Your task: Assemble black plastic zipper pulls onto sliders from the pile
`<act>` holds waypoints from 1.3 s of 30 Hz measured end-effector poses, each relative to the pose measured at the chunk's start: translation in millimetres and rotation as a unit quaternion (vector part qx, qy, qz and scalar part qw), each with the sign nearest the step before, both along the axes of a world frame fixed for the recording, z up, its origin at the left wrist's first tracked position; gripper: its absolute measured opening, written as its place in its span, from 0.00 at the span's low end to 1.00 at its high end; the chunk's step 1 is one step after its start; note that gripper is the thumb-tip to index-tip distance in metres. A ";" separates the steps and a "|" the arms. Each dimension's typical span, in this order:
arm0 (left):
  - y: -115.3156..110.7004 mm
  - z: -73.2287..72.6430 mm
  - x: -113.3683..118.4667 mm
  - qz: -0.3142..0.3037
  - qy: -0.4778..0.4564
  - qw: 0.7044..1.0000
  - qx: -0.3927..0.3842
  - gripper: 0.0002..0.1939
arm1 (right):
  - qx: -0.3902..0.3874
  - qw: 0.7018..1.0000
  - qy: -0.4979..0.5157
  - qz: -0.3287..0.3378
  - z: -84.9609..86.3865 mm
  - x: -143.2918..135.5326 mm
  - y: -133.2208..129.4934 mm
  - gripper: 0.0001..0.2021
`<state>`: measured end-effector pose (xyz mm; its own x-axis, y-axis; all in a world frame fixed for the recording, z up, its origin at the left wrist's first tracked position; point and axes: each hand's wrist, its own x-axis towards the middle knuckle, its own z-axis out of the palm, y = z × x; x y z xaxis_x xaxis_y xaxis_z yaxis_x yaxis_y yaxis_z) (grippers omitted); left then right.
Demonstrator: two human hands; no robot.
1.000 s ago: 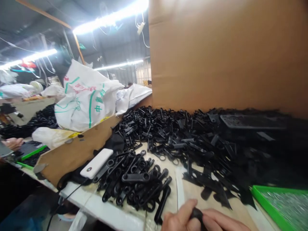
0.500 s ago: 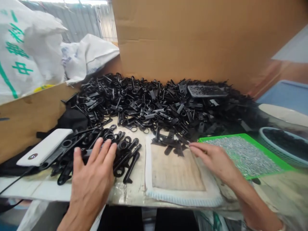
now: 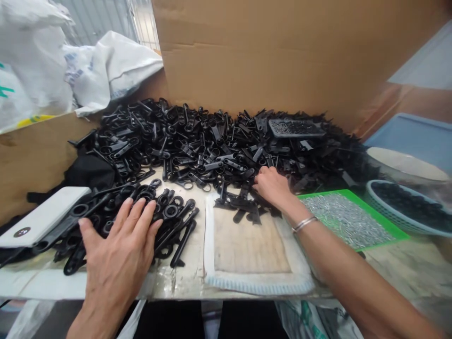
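My left hand (image 3: 118, 245) lies with fingers spread on a near heap of black plastic parts with ringed ends (image 3: 173, 212). My right hand (image 3: 271, 186) reaches to the front edge of the large heap of black parts (image 3: 215, 146), its fingers bent down and closed together. Whatever is between those fingertips is hidden. Just below the right hand, several flat black pieces (image 3: 243, 205) lie across the top edge of a folded white cloth with a tan pad (image 3: 252, 249).
A green tray (image 3: 400, 233) of small metal pins is right of the cloth. Beyond it stand a light-blue basket (image 3: 381, 207) of black parts and a blue bin (image 3: 406, 136). A small dark tray (image 3: 296, 134) rests on the heap. A white power bank (image 3: 49, 214) lies left; cardboard rises behind.
My right hand has moved away from the flat pieces by the cloth, forward and left to the large heap. My left hand stays spread on the near heap. The view has shifted slightly.
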<state>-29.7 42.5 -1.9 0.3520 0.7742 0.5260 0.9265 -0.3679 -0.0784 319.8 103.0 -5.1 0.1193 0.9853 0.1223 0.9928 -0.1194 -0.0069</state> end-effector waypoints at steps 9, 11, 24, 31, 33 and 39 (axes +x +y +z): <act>-3.7 0.4 4.8 -0.020 0.011 1.000 -0.012 0.22 | 0.041 0.988 0.144 0.031 31.9 19.8 -24.7 0.10; -4.5 0.2 6.2 -0.023 0.016 0.999 -0.016 0.22 | 0.016 0.972 0.228 0.055 41.4 20.1 -49.6 0.14; 12.8 32.3 93.7 -0.128 0.048 0.990 -0.040 0.14 | -0.107 0.935 0.316 0.119 -0.9 -8.0 -144.4 0.09; 60.7 41.3 147.4 -0.150 0.097 0.978 -0.108 0.13 | -0.072 0.942 0.316 0.084 -10.6 -8.0 -155.7 0.09; 75.1 42.9 165.4 -0.156 0.098 0.977 -0.112 0.11 | -0.050 0.936 0.340 0.078 -13.8 -7.5 -156.0 0.14; 109.8 31.9 215.9 -0.197 0.126 0.962 -0.141 0.09 | 0.021 0.936 0.335 0.107 -15.8 -5.4 -157.2 0.15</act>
